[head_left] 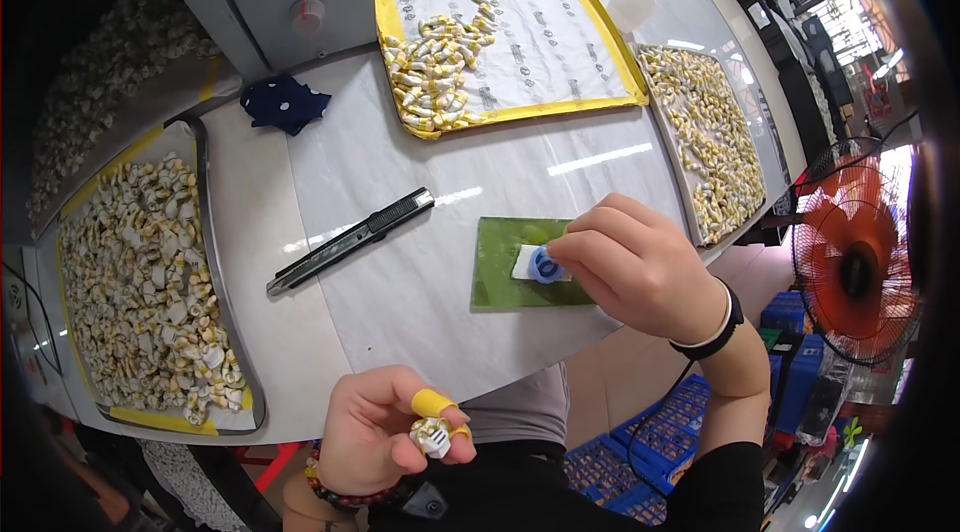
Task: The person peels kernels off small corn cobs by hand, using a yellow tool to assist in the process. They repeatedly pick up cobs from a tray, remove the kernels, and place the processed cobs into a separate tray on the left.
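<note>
Pale, glossy counter (390, 317) runs beneath everything, with a big orange fan (855, 267) off to the right and a yellow-edged tray (560, 111) of small pieces at the far side. Low in the scene and near the body, the left hand (372, 432) pinches a small white-and-gold piece (431, 438) between thumb and fingers, with yellow covers (433, 402) on two fingertips. Farther off and to the right, the right hand (635, 262) has thumb and fingers drawn together at the edge of a round blue object (545, 266), which sits over a white slip (522, 263) on a green board (492, 284). From the left hand's piece, the blue object lies far and to the right, well apart; the right hand is much the nearer to it. The board's long axis seems to run left to right, and the blue object, being round, shows none. Hidden: the board's right end, under the right hand, and much of the piece, behind fingers. How firmly the right fingertips grip, I cannot tell; dark marks on the piece are too small to make out.
</note>
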